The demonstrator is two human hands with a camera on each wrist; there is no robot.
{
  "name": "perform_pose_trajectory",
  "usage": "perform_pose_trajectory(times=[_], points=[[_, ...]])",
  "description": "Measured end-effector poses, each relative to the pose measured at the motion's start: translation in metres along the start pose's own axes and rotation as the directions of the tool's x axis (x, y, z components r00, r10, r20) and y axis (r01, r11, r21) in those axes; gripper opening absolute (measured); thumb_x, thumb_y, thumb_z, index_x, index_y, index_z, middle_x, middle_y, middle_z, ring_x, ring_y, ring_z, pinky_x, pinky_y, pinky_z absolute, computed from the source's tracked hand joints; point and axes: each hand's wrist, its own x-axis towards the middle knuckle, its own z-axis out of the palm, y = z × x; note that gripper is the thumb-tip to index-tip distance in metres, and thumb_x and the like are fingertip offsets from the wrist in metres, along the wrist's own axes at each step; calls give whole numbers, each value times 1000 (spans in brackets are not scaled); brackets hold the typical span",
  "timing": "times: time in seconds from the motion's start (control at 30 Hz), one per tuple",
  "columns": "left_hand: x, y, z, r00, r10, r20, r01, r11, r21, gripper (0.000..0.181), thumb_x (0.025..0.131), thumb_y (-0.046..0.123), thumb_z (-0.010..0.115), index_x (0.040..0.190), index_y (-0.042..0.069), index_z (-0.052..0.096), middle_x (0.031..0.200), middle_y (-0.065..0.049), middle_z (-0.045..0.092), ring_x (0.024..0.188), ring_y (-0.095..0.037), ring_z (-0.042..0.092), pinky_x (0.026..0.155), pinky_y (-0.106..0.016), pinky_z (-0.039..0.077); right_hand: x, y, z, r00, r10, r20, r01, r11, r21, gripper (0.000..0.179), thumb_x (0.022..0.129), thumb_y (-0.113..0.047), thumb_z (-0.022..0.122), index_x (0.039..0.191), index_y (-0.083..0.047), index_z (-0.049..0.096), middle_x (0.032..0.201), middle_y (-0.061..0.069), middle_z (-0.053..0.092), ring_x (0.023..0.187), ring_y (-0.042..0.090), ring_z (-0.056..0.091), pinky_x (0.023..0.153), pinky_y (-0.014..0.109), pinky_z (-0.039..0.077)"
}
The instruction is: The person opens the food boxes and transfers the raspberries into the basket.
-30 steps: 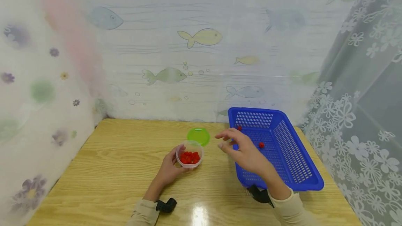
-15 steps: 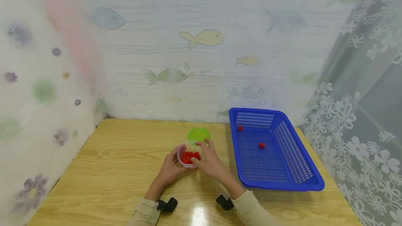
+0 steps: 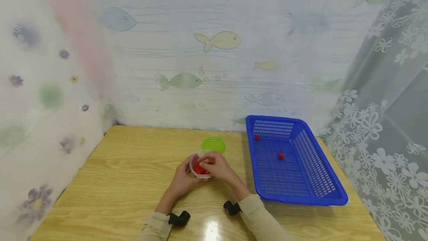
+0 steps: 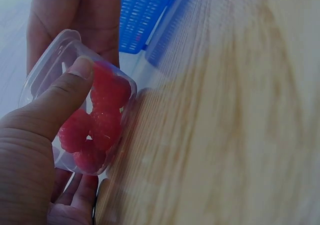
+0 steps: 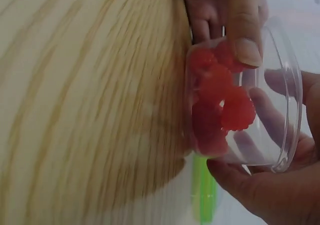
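A small clear plastic tub with several raspberries in its bottom is near the middle of the wooden table. My left hand grips it from the left, and in the left wrist view the left thumb presses along its wall. From the right, my right hand reaches over the rim, its thumb and fingers bent down at the berries. Through the tub wall in the right wrist view, some right fingers show beside the raspberries. I cannot tell whether the right hand pinches a berry.
A green lid lies just behind the tub. On the right stands a blue perforated basket holding two raspberries, one mid-floor and one at its far left corner. A patterned curtain hangs behind the table.
My right hand has moved left from over the basket's edge to the tub, and its fingers have dipped in at the berries. The left hand keeps its grip on the tub.
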Motion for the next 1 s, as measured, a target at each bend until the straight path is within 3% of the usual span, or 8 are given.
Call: perform_pose_trajectory(times=[0.23,0.33,0.57,0.67,0.8,1.0], points=[[1,-3,-2,1000,19,-4,-19,1000,-8,92,77,7,90,155,5,41,152,-18,49,143,-32,46,118,-42,35,2,-1,1,999,27,17,-26,998,-60,12,89,-16,78,95,-5,80,137,21,51,134,34,45,106,54,48],[1,-4,-3,1000,20,0,-20,1000,-9,92,77,7,89,155,5,40,152,-19,49,143,-33,45,118,-42,35,4,-3,1,999,42,35,-37,992,-123,10,86,-16,82,86,-6,80,136,20,53,134,33,44,108,54,45],[1,-3,-2,1000,5,7,-5,1000,-7,93,78,10,89,156,4,38,155,-19,46,146,-32,41,119,-44,33,9,-8,-5,994,23,105,-1,978,-207,12,85,-15,84,79,-5,82,97,12,70,129,30,45,109,50,42],[1,-3,-2,1000,3,6,-3,1000,-6,94,77,10,90,156,3,38,155,-19,46,146,-32,41,119,-44,33,9,-6,-6,992,29,121,-3,977,-212,13,88,-16,81,81,-4,82,108,15,67,130,30,43,110,51,41],[1,-2,-2,1000,1,12,-1,1000,-18,94,77,8,90,155,3,38,154,-18,46,146,-32,42,120,-43,32,7,-2,-5,993,33,110,-13,985,-174,13,91,-14,78,86,-2,80,132,21,52,132,33,42,108,55,42],[3,-2,-3,1000,4,21,-3,1000,-19,94,77,6,90,155,3,38,154,-18,46,146,-32,42,120,-42,31,5,0,2,998,57,1,-56,991,-120,15,94,-15,75,91,-1,79,135,21,49,130,37,47,108,56,44]])
